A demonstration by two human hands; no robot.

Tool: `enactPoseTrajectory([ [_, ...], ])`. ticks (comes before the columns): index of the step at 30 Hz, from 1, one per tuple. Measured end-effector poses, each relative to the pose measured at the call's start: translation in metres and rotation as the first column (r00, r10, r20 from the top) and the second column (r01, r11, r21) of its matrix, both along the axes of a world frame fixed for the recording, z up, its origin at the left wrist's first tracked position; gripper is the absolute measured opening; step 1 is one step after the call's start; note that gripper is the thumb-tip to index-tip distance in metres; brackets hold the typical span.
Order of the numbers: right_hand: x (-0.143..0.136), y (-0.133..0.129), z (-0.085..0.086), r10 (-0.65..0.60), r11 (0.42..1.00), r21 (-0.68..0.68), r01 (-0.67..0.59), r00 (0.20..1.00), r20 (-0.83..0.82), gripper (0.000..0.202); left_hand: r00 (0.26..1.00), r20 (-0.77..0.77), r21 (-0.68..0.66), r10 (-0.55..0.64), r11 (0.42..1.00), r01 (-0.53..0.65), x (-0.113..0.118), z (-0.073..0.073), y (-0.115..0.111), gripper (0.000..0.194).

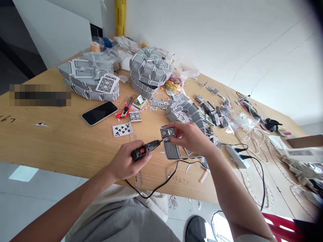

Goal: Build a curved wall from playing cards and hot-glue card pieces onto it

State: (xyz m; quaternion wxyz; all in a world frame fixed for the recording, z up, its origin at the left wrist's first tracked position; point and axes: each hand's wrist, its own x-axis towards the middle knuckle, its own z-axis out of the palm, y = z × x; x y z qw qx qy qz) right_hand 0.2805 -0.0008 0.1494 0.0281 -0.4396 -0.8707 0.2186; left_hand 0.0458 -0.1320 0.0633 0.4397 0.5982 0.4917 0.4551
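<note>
Left hand [130,159]: fingers curled round the barrel of a black pen-shaped tool [145,150], hard-cased, a red part at its side, narrow tip pointing at the card work. Right hand [188,136]: thumb and fingertips pinched together on a folded card piece [168,133], black-and-white, glossy, patterned with wheel shapes. Below it hangs a grey bordered card [172,150], gently bowed, above the front of the counter [63,141]. Tool tip sits right at the piece's edge; contact can't be told.

Counter: pale wood grain, pencilled figures. Close behind the right hand, a curved card wall [185,111], overlapping panels, crowds the space. A black cord [164,184] loops across the near edge; a clear ruler [138,178] lies partly under the left hand.

Farther back: faceted card dome [148,72]; long, pointed card box [85,82], loose cards on top. Left of the work: smooth dark-screened smartphone [99,113], red-handled cutter [125,109], eight of clubs [122,129]. Right: white power strip [237,157], twisted pale rope [254,144].
</note>
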Motion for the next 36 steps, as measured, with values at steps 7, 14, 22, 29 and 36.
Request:
enactPoseTrajectory([
  [7, 0.001, 0.001, -0.002, 0.046, 0.999, -0.003, -0.046, 0.999, -0.028, 0.033, 0.997, -0.081, 0.069, -0.01, 0.997, 0.016, 0.015, -0.006, 0.011, 0.028],
  [14, 0.001, -0.001, -0.004, 0.058, 0.998, 0.005, -0.058, 0.998, -0.018, 0.033, 0.991, -0.131, 0.075, -0.001, 0.997, 0.011, 0.022, -0.01, 0.012, 0.023],
  [22, 0.001, 0.0, -0.005, 0.076, 0.997, 0.012, -0.076, 0.997, -0.026, 0.032, 0.989, -0.149, 0.045, 0.004, 0.999, 0.002, 0.019, -0.008, 0.009, 0.026],
  [29, 0.001, -0.001, -0.01, 0.093, 0.995, 0.029, -0.092, 0.995, -0.03, 0.035, 0.974, -0.228, 0.048, -0.012, 0.999, 0.023, 0.02, -0.004, 0.01, 0.021],
  [36, 0.002, 0.0, -0.011, 0.097, 0.995, 0.026, -0.096, 0.994, -0.042, 0.035, 0.964, -0.264, 0.033, -0.019, 0.999, 0.028, 0.015, -0.006, 0.005, 0.023],
])
